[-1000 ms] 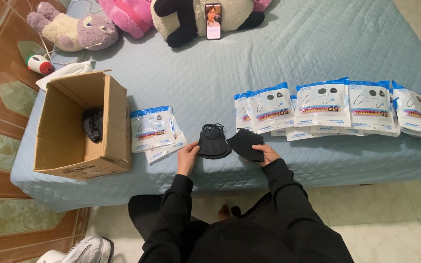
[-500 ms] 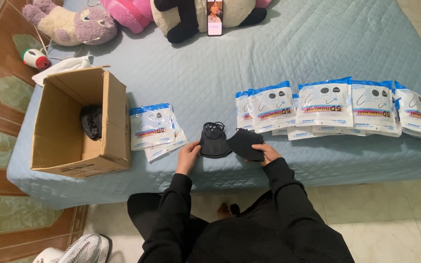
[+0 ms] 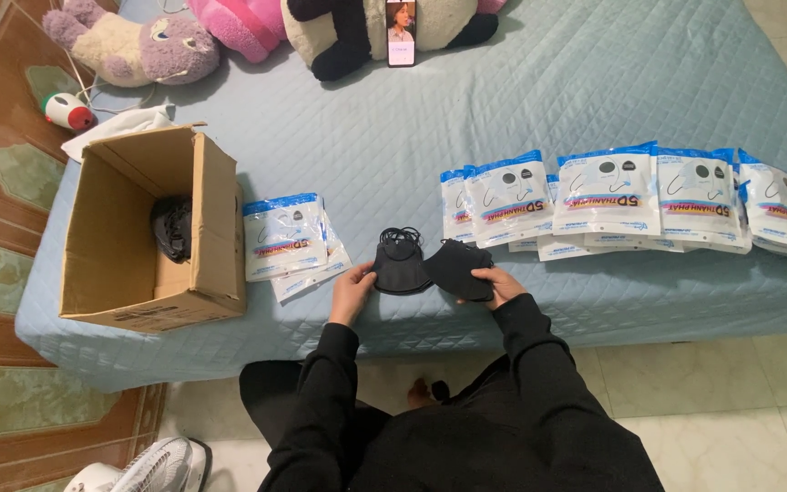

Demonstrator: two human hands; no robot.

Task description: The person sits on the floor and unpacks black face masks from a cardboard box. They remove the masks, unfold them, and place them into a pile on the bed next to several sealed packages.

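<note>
Both hands pinch soft, feather-light black masks: left hand (image 3: 351, 290) grips one mask (image 3: 400, 266), right hand (image 3: 500, 285) another (image 3: 458, 269); edges look the safest hold.

head cam | looks steeply down | mid-distance | bed (image 3: 594, 82) fills frame

Bed layout before you
Open brown cardboard box (image 3: 152, 237) sits left on the quilted blue bed (image 3: 594, 82); two black fabric masks (image 3: 430, 266) centre; row of white plastic packets (image 3: 630, 196) right.
</note>
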